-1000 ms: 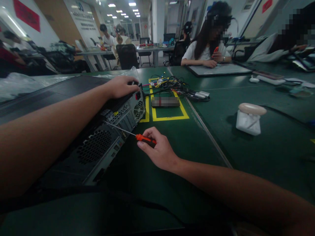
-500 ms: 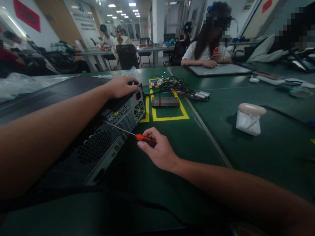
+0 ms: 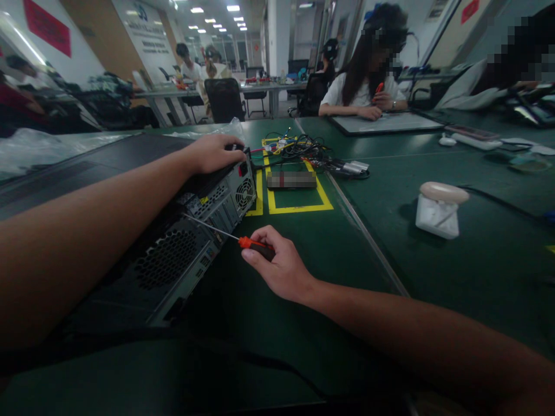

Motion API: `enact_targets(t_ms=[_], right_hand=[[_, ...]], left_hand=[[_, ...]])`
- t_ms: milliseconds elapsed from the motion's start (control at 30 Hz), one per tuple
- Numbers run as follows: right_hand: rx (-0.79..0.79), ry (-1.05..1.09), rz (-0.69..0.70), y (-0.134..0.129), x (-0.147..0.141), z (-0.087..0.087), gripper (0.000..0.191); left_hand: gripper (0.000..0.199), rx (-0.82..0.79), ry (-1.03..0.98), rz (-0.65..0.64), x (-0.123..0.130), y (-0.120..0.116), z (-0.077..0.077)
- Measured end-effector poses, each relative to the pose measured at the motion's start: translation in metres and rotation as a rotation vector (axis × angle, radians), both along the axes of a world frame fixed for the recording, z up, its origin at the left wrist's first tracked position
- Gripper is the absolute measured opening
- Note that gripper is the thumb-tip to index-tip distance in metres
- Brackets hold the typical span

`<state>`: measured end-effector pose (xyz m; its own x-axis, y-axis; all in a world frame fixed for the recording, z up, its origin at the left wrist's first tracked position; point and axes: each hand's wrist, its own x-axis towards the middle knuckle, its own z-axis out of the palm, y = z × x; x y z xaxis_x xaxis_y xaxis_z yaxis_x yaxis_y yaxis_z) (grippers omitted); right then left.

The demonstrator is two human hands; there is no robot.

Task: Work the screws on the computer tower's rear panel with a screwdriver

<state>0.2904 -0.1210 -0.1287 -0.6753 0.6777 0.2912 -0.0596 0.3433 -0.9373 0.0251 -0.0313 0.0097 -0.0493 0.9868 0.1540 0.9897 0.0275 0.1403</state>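
A black computer case point(image 3: 169, 260) lies at the left, its grey metal back panel with fan grille and ports turned toward me. My left hand point(image 3: 217, 153) rests flat on top near the far rear corner, thumb and fingers apart. Closed round the red-and-black handle of a screwdriver point(image 3: 255, 247) is my right hand point(image 3: 284, 263), in front of the back panel. The thin shaft runs up and left, its tip against the panel's upper edge above the honeycomb vent. I cannot make out a screw at the tip.
Tangled cables point(image 3: 310, 153) and a small dark box point(image 3: 292, 180) lie by yellow tape point(image 3: 299, 208) on the green table point(image 3: 347, 248). A white stand with a beige top point(image 3: 437, 211) is at the right. Across the table, a person point(image 3: 364, 86) works over a dark-framed panel point(image 3: 390, 122).
My right hand and the screwdriver have hardly shifted; the tip stays at the same place on the panel. My left hand stays on the case.
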Motion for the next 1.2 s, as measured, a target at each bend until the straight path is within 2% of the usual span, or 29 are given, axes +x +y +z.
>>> enact_targets(t_ms=[300,533,733,867,1000,1200], right_hand=[[-0.006,-0.003,0.009,-0.0009,0.0002,0.0018,0.021],[-0.022,-0.010,0.016,-0.0006,-0.0006,0.0015,0.021],[0.058,0.015,-0.004,0.0012,-0.0016,0.0016,0.025],[0.023,-0.004,0.000,-0.0004,-0.0010,-0.0005,0.024],[0.023,-0.022,-0.020,-0.0020,0.0000,-0.0023,0.036],[0.021,-0.004,-0.015,-0.0012,-0.0010,-0.0018,0.025]], left_hand=[[0.074,0.004,0.005,0.030,0.0017,-0.0003,-0.0002],[0.074,0.005,-0.007,0.004,-0.0009,0.0001,-0.0001],[0.074,0.000,0.002,0.007,0.0006,-0.0006,0.0005],[0.074,-0.006,0.014,0.014,0.0015,-0.0006,0.0007],[0.074,-0.004,0.014,0.015,0.0014,-0.0003,0.0002],[0.074,0.000,0.003,0.016,0.0012,-0.0003,-0.0002]])
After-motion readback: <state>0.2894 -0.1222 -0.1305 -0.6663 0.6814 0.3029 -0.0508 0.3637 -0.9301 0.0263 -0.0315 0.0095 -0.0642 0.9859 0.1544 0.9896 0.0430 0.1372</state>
